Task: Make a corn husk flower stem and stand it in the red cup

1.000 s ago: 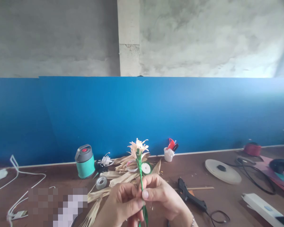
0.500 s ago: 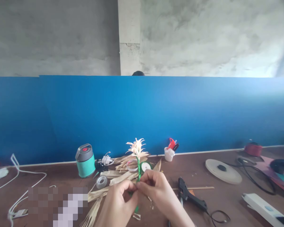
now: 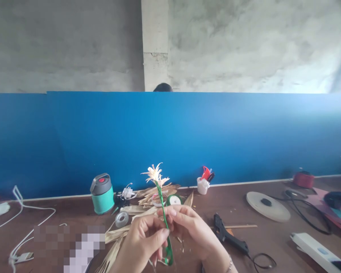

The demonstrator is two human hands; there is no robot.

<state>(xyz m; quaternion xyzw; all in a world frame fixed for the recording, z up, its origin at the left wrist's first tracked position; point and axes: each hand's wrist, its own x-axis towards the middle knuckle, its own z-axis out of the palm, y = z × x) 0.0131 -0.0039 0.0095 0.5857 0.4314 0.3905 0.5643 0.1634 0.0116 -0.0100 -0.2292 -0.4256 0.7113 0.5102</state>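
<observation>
We've got both hands together low in the middle of the view, w/ the husk flower point(image 3: 154, 174) standing up out of them on its green-wrapped stem point(image 3: 161, 201). Stem's long axis is tilted: bloom end up & away from us, leaning left, bottom end coming down toward us past the fingers. Our right hand point(image 3: 193, 231) is on the far side & nearer the bloom, fingertips point(image 3: 166, 213) pressed on the stem. Our left hand point(image 3: 143, 242) is lower & closer to us, thumb point(image 3: 161, 236) up against the stem, so the two pinch it between them, tho exact grip is partly hidden by the fingers. A green loop point(image 3: 168, 256) hangs off the stem's bottom end, below both hands. Bracelet point(image 3: 230, 264) on right wrist.

Under & behind the hands lies a pile of dried husk strips point(image 3: 156, 191), w/ a green ribbon spool point(image 3: 174, 200) just beyond the stem. Clear tape roll point(image 3: 121, 219) is off to the left, glue gun point(image 3: 229, 235) to the right, near the right hand. Farther back on the brown table point(image 3: 272, 242): teal flask point(image 3: 102, 197), white cup point(image 3: 202, 186), round white lid point(image 3: 267, 206). Top of another person's head point(image 3: 163, 88) shows over the blue board point(image 3: 170, 136)
</observation>
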